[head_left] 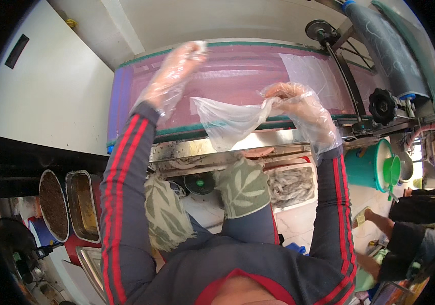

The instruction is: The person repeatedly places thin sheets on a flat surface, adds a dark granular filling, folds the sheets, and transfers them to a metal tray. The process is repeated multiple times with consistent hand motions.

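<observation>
My right hand (296,101), in a clear plastic glove, pinches the gathered corner of a thin white translucent sheet (227,119). The limp sheet hangs to the left of that hand, over the near edge of a pink mesh belt (243,66) with teal borders. My left hand (183,63), also gloved, is closed above the belt's far edge. Something whitish shows at its fingertips, too small to make out. Another pale sheet (309,73) lies flat on the belt's right part.
A metal rail (232,144) runs along the belt's near side. Rollers and a black knob (382,105) stand at right, above a teal bucket (367,165). Below sits a white tray (292,190) of greyish strips. Metal pans (84,206) stand at left; another person's legs (380,223) show at right.
</observation>
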Motion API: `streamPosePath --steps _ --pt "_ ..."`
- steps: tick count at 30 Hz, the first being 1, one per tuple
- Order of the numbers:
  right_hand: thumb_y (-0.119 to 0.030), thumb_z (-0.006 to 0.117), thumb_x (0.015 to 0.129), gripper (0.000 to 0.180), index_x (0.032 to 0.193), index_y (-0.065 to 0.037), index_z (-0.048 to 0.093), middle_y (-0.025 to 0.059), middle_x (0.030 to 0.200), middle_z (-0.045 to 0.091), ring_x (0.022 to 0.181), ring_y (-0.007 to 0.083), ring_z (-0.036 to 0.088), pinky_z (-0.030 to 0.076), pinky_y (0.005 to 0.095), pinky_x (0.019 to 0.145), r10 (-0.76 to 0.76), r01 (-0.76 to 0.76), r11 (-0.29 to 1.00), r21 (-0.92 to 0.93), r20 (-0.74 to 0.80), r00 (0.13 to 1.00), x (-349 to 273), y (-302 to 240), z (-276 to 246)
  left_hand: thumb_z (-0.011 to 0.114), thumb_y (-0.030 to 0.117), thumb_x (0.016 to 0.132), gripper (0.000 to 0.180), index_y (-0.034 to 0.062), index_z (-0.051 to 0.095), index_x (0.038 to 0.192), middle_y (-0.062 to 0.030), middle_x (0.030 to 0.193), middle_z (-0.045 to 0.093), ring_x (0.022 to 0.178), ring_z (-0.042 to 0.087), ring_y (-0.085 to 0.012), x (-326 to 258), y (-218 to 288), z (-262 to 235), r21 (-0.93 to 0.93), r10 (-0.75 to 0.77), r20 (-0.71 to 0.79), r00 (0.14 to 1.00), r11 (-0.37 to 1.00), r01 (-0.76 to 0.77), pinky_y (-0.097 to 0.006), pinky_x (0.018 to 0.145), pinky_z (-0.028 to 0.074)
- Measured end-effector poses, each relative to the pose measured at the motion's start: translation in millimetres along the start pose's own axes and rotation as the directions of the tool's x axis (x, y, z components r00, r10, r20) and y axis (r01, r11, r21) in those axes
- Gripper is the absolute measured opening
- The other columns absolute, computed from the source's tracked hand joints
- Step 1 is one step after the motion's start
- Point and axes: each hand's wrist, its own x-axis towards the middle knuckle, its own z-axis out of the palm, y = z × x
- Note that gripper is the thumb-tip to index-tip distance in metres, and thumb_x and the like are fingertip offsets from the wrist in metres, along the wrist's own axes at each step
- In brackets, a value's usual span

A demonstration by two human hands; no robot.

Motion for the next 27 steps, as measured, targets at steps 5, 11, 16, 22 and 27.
streamPosePath --steps 5,11,16,22,27 --pt "-0.009 0.070 0.094 0.018 0.109 -0.001 0.074 0.0022 0.105 0.071 0.098 0.0116 0.063 0.050 0.0277 0.087 -0.071 0.078 0.995 0.055 -0.119 0.990 -2.2 30.7 -11.1 0.073 0.038 0.092 0.048 0.0014 0.074 0.123 -0.0234 0.114 0.073 0.105 0.069 -0.0393 6.7 12.5 64.5 0.627 0.079 0.332 0.940 0.726 -0.283 -0.047 0.094 0.052" --pt "-0.004 0.065 0.096 0.008 0.101 -0.005 0.072 -0.0030 0.100 0.067 0.089 0.0063 0.055 0.043 0.0238 0.076 -0.096 0.111 0.992 0.054 -0.232 0.968 11.9 39.3 -1.9 0.072 0.033 0.092 0.041 0.0013 0.073 0.117 -0.0193 0.101 0.071 0.094 0.068 -0.0400 -64.2 10.9 81.2 0.557 0.180 0.415 0.892 0.725 -0.405 -0.050 0.085 0.054" --pt "-0.003 0.064 0.097 0.009 0.100 -0.006 0.071 -0.0033 0.100 0.067 0.086 0.0058 0.053 0.043 0.0237 0.075 -0.262 0.290 0.955 0.058 -0.292 0.920 20.0 26.2 6.6 0.079 0.026 0.092 0.034 0.0055 0.066 0.116 -0.0026 0.094 0.068 0.086 0.066 -0.0141 -91.4 32.9 58.9 -0.401 -0.196 0.521 0.831 0.803 0.441 -0.032 0.075 0.053" --pt "-0.007 0.065 0.096 0.009 0.102 -0.004 0.072 -0.0002 0.099 0.068 0.093 0.0117 0.058 0.048 0.0311 0.081 -0.213 0.214 0.977 -0.021 -0.250 0.945 54.2 36.8 11.3 0.082 0.024 0.091 0.039 0.0102 0.066 0.123 -0.0013 0.101 0.071 0.091 0.066 -0.0114 -76.1 37.9 -32.3 -0.033 -0.404 0.356 0.843 0.896 0.443 -0.030 0.077 0.053" --pt "-0.016 0.072 0.094 0.017 0.107 -0.006 0.075 0.0085 0.102 0.072 0.099 0.0293 0.066 0.053 0.0416 0.086 -0.345 0.237 0.827 -0.510 -0.127 0.930 75.8 54.4 42.1 0.078 0.025 0.089 0.030 0.0102 0.076 0.116 -0.0141 0.129 0.072 0.116 0.068 -0.0393 -84.5 1.1 -56.3 0.763 -0.171 0.217 0.961 0.644 -0.058 -0.051 0.095 0.054"
